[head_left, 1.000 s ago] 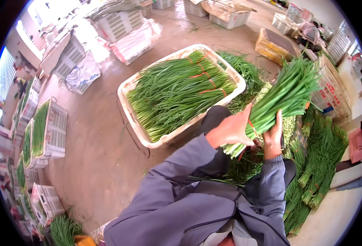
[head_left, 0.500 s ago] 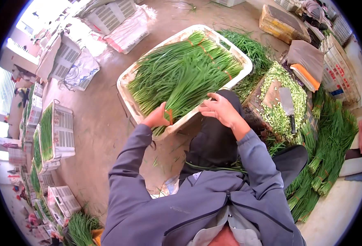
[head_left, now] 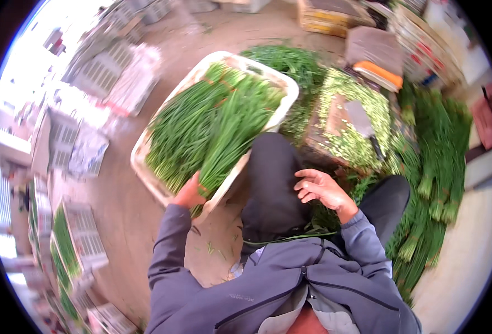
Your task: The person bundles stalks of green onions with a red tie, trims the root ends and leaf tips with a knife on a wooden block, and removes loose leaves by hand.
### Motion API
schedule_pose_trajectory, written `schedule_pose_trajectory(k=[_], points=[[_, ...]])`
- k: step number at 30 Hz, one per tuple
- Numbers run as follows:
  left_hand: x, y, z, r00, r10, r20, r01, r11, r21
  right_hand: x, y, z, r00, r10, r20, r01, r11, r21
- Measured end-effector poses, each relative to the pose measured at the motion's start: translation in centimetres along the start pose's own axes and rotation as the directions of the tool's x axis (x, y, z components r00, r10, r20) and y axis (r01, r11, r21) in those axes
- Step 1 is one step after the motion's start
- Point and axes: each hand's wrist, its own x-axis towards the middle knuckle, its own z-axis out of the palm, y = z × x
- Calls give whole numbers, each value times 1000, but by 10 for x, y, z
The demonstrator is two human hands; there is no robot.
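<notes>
Lying in the white crate (head_left: 289, 100), along its right side, a bundle of green stalks (head_left: 227, 146) has its lower end in the left hand (head_left: 189, 192), fingers closed around it. Right of the crate, the right hand (head_left: 325, 192) is empty, fingers half-curled and parted. Farther right of the crate, a cleaver (head_left: 359, 117) rests on a cutting block (head_left: 335, 118); other green bundles (head_left: 438, 142) lie beyond.

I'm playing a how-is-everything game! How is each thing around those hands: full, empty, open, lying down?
Left hand: holding the green bunch at one end
Right hand: empty, loosely open
Green bunch: lying on other greens
White crate: well filled
Knife: lying flat, unheld
Chopping board: partly covered with chopped pieces
Green bundles: piled at the right
Jacket: open at the neck
</notes>
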Motion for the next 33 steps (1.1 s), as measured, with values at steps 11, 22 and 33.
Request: schedule_pose_trajectory(k=[11,22,33], points=[[30,-18,-5,983,-131,132,116,987,112,-213,26,-55,885,-426,-188,450,886,114],[69,115,30,695,-71,-715,212,971,110,-289,346,-235,343,433,-834,341,769,540],[95,247,37,770,59,-635,-277,928,-250,-208,439,-344,-144,-316,-938,-378,894,-243]])
